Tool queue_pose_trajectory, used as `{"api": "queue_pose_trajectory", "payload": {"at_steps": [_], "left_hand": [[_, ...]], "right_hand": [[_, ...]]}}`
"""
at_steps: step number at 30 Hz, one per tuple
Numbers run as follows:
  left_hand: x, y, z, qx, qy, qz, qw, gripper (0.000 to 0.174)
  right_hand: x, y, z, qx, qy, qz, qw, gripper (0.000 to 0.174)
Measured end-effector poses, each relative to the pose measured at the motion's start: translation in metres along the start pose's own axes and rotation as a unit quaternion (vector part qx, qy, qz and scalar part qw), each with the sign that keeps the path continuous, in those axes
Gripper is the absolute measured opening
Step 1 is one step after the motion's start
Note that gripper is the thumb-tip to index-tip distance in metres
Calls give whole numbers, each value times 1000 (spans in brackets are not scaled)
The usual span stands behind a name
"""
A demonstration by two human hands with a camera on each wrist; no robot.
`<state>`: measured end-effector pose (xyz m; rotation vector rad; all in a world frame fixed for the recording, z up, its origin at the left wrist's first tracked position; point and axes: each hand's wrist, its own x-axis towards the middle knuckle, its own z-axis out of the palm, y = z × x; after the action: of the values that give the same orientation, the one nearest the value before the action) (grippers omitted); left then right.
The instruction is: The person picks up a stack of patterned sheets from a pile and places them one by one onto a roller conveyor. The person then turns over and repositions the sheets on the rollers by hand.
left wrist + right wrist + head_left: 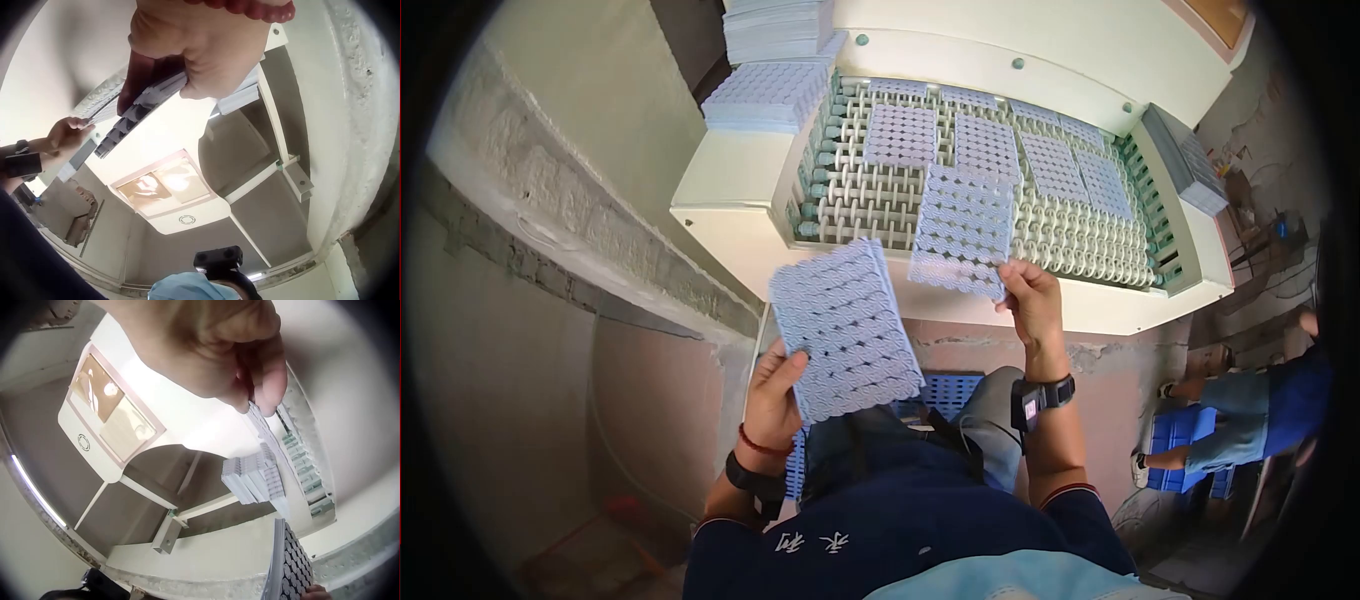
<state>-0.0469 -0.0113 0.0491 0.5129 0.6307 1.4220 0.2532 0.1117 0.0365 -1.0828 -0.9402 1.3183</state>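
Observation:
My left hand grips a stack of light blue textured sheets, thumb on top, in front of the machine. My right hand pinches the near right corner of a single blue sheet, whose far part lies over the machine's rollers. In the left wrist view the left hand holds the stack by its edge. In the right wrist view the right hand's thumb and fingers pinch the sheet's edge.
More blue sheets lie in a row across the rollers. Stacks of sheets stand at the machine's left end, and a grey stack at its right end. A person stands at the right by blue crates. A wall ledge runs along the left.

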Motion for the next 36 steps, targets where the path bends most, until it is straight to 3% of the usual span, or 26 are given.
{"api": "queue_pose_trajectory", "payload": {"at_steps": [4, 8, 10, 11, 14, 16, 19, 22, 29, 32, 33, 35, 36], "left_hand": [[-9, -28, 4, -25, -22, -16, 999, 33], [-11, -45, 1, -55, -4, -17, 998, 34], [-10, -53, -7, -4, -47, -14, 999, 36], [-9, -57, -10, -13, -27, -8, 1000, 36], [-1, -67, -14, -42, -58, -31, 997, 37], [5, -75, -15, -28, -78, -39, 996, 39], [9, -74, -14, -4, -89, -41, 995, 41], [12, -75, -14, 9, -94, -30, 995, 42], [11, -75, -20, 14, -78, -54, 995, 40], [10, -72, -23, 66, -36, -71, 995, 41], [10, -70, -22, 75, -65, -77, 992, 41], [8, -67, -20, 8, -22, -60, 998, 41], [8, -68, -22, 14, -43, -69, 997, 41]], "right_hand": [[36, 5, 49, -46, -63, 39, 996, 19], [35, -3, 69, -299, -57, -3, 953, 27], [22, -5, 59, -327, -45, -17, 944, 30], [11, -10, 54, -364, -59, -4, 929, 34], [-22, -12, 24, -296, -211, 109, 925, 46], [-45, 0, 10, -250, -234, 141, 929, 40], [-65, 17, 4, -165, -132, 120, 970, 24], [-69, 22, 3, -161, -102, 117, 975, 22], [-74, 22, 17, -190, -122, 135, 965, 19], [-64, 26, 4, -157, -94, 79, 980, 17], [-57, 23, -3, -151, -72, 59, 984, 17], [-42, 12, -16, -144, -48, 24, 988, 16], [-33, 5, -17, -126, -12, 10, 992, 17]]}}
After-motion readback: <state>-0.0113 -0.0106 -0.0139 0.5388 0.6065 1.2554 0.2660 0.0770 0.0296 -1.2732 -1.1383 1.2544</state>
